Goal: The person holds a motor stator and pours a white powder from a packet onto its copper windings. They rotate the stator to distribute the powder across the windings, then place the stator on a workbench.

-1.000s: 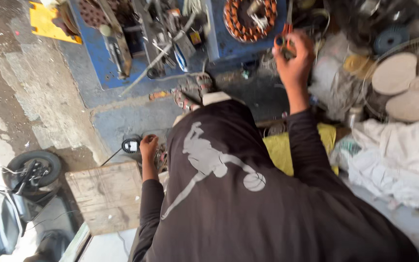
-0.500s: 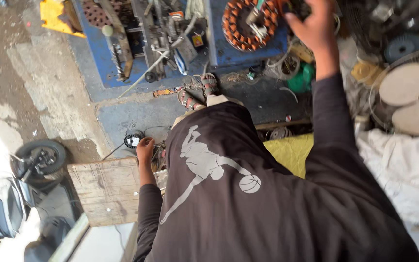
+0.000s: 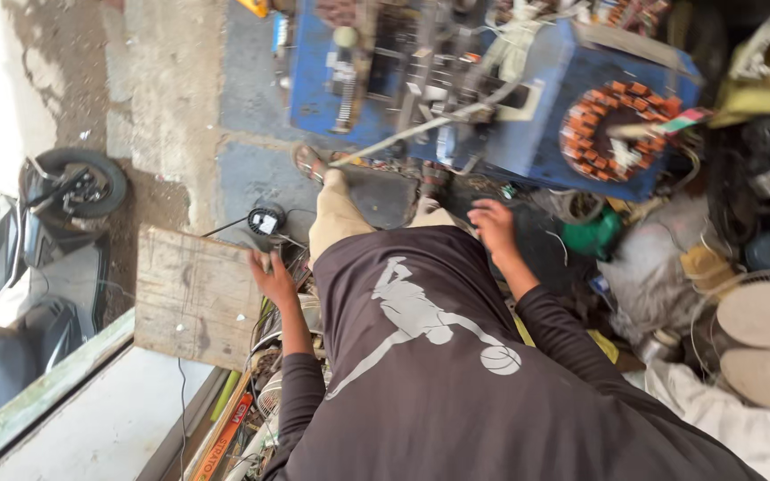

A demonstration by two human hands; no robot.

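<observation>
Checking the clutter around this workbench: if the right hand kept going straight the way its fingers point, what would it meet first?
Probably the blue machine. The right hand points up the picture toward its lower edge, with dark floor between them, though depth is hard to judge here.

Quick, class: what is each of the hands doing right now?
Left hand: resting at the wooden board's edge; grip cannot be told.
Right hand: open, holding nothing.

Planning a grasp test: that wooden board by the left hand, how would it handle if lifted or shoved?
The wooden board looks flat and thick, so probably stiff, not floppy. Its surface is rough and weathered, so likely grippy, not slippery. The left hand rests at its edge; it lies flat, so it should slide, not roll.
</observation>
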